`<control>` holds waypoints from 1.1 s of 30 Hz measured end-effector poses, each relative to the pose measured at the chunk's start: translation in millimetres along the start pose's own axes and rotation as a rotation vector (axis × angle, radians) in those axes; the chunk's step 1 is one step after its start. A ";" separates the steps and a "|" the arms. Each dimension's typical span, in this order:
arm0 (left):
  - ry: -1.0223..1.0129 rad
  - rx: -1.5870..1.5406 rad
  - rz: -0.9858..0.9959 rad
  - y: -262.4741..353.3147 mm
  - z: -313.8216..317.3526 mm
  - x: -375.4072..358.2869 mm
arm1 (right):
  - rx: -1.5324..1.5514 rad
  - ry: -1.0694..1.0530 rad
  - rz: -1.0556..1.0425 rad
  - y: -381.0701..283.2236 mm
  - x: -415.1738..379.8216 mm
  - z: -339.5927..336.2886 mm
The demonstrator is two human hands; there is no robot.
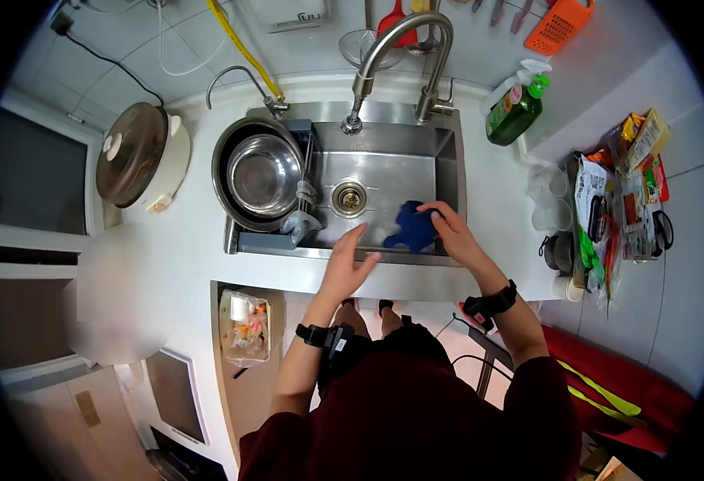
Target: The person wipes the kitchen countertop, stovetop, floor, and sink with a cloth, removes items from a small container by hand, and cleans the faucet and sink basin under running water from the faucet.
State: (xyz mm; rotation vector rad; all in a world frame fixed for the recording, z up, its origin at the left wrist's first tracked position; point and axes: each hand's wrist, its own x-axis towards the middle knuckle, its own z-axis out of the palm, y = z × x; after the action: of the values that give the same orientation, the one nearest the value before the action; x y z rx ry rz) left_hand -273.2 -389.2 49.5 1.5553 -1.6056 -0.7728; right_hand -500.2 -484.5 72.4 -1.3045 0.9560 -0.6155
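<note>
A dark blue cloth (410,228) hangs bunched from the fingers of my right hand (456,236), low over the front right part of the steel sink (380,171). Its upper corner is pinched between thumb and fingers. My left hand (347,268) is at the sink's front rim with thumb and fingers apart, holding nothing. The drain (349,198) lies between the cloth and a dish rack on the left. Above the back of the basin, the faucet (440,68) arches over with its spray head pointing down.
Nested metal bowls (265,174) rest on the rack, with a grey crumpled cloth (300,226) beside them. A green bottle (515,112) stands at the back right, near glass cups (550,215) and packets. An electric pot (145,156) sits left; a bin (245,327) hangs below the counter.
</note>
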 end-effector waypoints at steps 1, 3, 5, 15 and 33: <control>-0.004 -0.007 0.077 5.7 5.6 4.7 | 0.005 0.011 0.006 -1.0 2.1 6.2; -0.015 0.002 0.129 5.5 9.7 11.0 | 0.227 -0.134 -0.077 -2.7 5.5 27.3; -0.150 -0.166 -0.021 2.6 6.7 19.0 | 0.181 -0.200 -0.085 -0.6 13.8 32.7; 0.292 0.260 -0.374 -65.7 -112.0 -26.8 | -0.303 -0.069 0.411 121.3 103.6 -27.6; 0.275 0.452 -0.090 -127.7 -43.0 15.2 | -1.422 -0.820 0.333 206.8 142.5 -2.6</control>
State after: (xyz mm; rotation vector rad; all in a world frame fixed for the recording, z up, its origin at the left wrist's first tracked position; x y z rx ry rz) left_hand -168.1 -410.6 -33.4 1.9646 -1.5783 -0.2261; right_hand -458.5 -564.3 -162.0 -2.2415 0.8139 1.0498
